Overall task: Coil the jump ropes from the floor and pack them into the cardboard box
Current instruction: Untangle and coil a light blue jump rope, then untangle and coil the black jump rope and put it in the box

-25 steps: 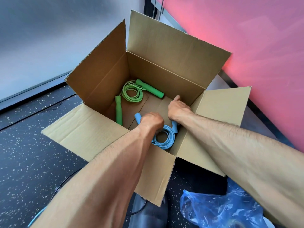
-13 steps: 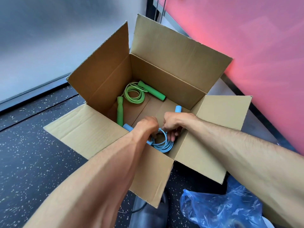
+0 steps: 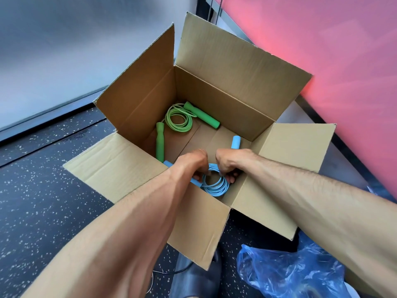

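Nearest to us, at the lower right, a crumpled blue plastic bag (image 3: 290, 274) lies on the floor (image 3: 43, 201), which is dark and flecked with pale specks. A thin dark cord (image 3: 171, 273) trails across it beside a dark rounded object we cannot identify.

Just beyond stands the cardboard box (image 3: 225, 87), plain brown, its four flaps spread open. Both forearms reach over the near flap into it. In the near right corner of the box bottom we see the blue jump rope (image 3: 214, 186), its thin cord wound into a neat round coil of several loops. The left hand (image 3: 193, 162) and the right hand (image 3: 227, 162) sit over it, fingers (image 3: 231, 179) curled and pinching the coil from either side. One blue handle (image 3: 235, 142) pokes up behind the right hand; the other (image 3: 167, 163) shows beside the left wrist.

Farther in, by the far left corner, lies the green jump rope (image 3: 179, 121), coiled flat, its two foam handles splayed to either side.

Behind the box a grey wall (image 3: 64, 39) meets a pink wall (image 3: 322, 50).
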### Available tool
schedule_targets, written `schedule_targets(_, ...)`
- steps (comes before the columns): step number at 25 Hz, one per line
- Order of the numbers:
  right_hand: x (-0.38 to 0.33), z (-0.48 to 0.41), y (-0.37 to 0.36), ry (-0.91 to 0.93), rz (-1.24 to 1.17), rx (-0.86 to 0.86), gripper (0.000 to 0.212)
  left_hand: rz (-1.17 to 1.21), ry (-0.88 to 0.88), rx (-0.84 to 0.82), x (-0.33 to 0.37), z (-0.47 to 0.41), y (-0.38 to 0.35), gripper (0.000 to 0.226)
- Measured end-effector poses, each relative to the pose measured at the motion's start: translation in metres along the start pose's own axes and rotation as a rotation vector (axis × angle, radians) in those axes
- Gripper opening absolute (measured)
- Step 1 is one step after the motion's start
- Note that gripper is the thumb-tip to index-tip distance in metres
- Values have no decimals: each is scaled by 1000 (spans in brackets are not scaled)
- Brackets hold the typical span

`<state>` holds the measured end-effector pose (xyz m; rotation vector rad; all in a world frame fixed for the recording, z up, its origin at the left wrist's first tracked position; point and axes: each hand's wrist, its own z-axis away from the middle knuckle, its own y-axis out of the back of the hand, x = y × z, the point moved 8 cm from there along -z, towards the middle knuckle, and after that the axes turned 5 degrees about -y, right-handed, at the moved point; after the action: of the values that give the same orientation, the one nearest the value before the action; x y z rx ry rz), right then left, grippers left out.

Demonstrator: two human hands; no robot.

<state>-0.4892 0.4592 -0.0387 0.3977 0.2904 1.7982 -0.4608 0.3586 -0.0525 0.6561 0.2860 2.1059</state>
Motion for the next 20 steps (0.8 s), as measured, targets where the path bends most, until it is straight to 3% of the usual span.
schedule_targets(3, -1, -5, -9, -35, -60, -9, 28, -15, -19, -25, -2, -8, -10, 40)
schedule_targets(7, -7, 5, -10, -23, -43, 2, 26, -47, -61, 48, 3, 2, 0, 30)
schedule_targets(10, -10, 37, 12, 34, -18, 116, 19, -70, -110, 119, 3, 26, 22, 31)
schedule_targets(15, -39, 124, 50, 179, 25, 442, 15, -154, -241, 476, -15, 113, 72, 24)
schedule_targets(17, -68, 161, 50, 279, 10, 516, 23, -216, -284, 635, -28, 168, 83, 25)
schedule_targets(20, -126, 225, 37, 476, -26, 610, 18, -188, -342, 829, -67, 253, 87, 23)
